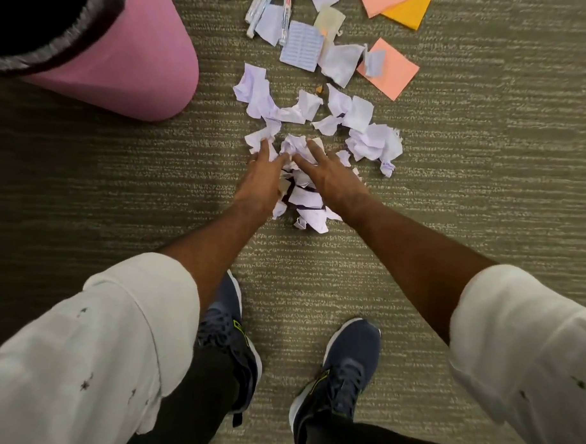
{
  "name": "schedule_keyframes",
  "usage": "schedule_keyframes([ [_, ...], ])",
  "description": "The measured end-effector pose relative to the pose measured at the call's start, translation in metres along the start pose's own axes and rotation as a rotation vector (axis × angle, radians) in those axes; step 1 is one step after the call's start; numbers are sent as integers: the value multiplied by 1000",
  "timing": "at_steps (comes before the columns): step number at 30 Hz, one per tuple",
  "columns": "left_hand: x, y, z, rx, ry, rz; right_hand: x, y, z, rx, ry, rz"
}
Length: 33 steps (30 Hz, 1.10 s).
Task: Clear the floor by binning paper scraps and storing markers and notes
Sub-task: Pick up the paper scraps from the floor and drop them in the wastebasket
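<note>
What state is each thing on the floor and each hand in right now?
Left hand: open, fingers spread on scraps.
Right hand: open, fingers spread on scraps.
Paper scraps: crumpled, on the carpet.
Pink bin: lined, upright.
Markers: lying flat.
Sticky notes: flat, loose.

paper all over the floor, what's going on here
A person is bent over a carpeted floor, both hands down in a pile of crumpled white paper scraps. The left hand and right hand are spread on the scraps, gathering them; nothing is lifted yet. A pink bin stands to the left. Farther out, markers, a lined notepad and orange sticky notes lie untouched.
</note>
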<state>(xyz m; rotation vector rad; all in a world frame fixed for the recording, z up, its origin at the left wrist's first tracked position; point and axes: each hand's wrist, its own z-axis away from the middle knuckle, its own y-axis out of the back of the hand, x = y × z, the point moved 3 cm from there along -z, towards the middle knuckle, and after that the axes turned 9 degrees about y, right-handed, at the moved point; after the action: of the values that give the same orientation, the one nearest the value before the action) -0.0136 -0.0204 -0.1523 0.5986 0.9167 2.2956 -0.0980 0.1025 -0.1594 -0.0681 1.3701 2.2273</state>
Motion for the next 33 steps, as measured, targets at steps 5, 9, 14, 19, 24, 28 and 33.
schedule_keyframes([
  [5,-5,4,-4,101,-1,68,0,4,-4,81,-20,-7],
  [9,-7,16,1,74,-3,38,-5,9,-2,155,-33,-41],
  [14,-12,36,21,97,65,127,-8,30,14,215,-111,-107],
  [19,-9,68,46,146,62,215,-14,63,33,288,-196,-218],
  [24,-7,105,74,236,13,314,-33,102,53,306,-220,-231],
  [28,-4,145,94,281,-11,445,-52,145,61,313,-188,-255],
  [33,-5,211,109,402,-34,571,-70,219,50,386,-128,-282],
])
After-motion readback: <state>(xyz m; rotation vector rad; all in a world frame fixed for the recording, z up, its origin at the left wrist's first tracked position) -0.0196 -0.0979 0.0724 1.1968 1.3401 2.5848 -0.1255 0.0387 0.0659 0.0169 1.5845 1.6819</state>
